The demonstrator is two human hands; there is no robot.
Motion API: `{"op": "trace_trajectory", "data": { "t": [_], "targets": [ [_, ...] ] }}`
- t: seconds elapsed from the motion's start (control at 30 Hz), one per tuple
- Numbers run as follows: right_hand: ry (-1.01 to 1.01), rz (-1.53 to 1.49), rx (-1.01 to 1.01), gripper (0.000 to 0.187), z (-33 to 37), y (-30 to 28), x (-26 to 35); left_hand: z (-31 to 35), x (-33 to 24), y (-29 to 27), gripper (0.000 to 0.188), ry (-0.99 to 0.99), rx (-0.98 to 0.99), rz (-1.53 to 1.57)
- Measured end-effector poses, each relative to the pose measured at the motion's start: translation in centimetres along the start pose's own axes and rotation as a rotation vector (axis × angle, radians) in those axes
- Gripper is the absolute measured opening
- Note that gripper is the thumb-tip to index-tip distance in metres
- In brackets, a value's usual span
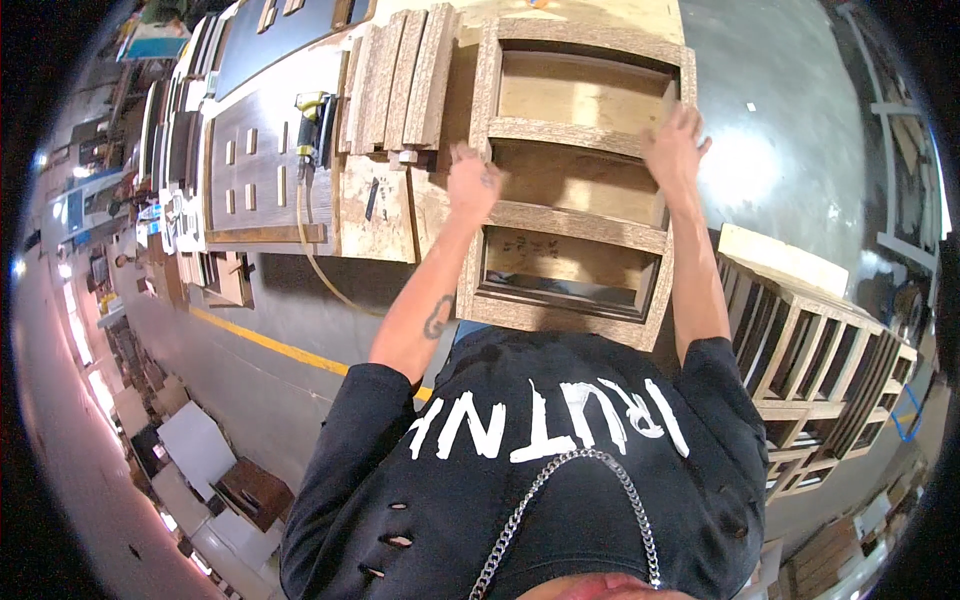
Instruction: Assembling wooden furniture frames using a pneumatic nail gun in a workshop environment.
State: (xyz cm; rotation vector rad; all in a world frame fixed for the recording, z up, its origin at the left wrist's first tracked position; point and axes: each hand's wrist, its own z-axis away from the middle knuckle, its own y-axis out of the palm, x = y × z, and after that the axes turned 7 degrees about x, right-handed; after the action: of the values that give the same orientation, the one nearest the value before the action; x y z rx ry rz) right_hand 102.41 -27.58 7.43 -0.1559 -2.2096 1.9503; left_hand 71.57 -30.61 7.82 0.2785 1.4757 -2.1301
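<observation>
A wooden frame (580,135) with three rectangular openings lies on the workbench in front of me, its near end close to my body. My left hand (475,182) is at the frame's left rail, beside the middle opening. Motion smears its fingers, so their grip is unclear. On the opposite side, my right hand (676,152) rests against the right rail, near the crosspiece between the far and middle openings. Its fingers are stretched out and partly apart. Left of the frame lies a stack of wood-grain strips (405,80).
A yellow and black nail gun (314,130) with an air hose lies on a dark panel (265,190) bearing small wooden blocks. A black marker-like object (372,198) lies on the bench. Slatted wooden frames (815,350) stand on the floor to the right.
</observation>
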Motion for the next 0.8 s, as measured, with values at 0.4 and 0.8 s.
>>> {"op": "trace_trajectory", "data": {
  "t": [0.4,0.8],
  "targets": [
    [-0.667,0.013,0.590,0.042,-1.5,1.1,6.2,7.4,-4.8,4.8,0.037,0.814,0.327,-0.571],
    [-0.677,-0.050,0.699,0.051,-2.6,0.7,5.7,7.0,-4.3,4.6,0.012,0.833,0.377,-0.439]
  ]
}}
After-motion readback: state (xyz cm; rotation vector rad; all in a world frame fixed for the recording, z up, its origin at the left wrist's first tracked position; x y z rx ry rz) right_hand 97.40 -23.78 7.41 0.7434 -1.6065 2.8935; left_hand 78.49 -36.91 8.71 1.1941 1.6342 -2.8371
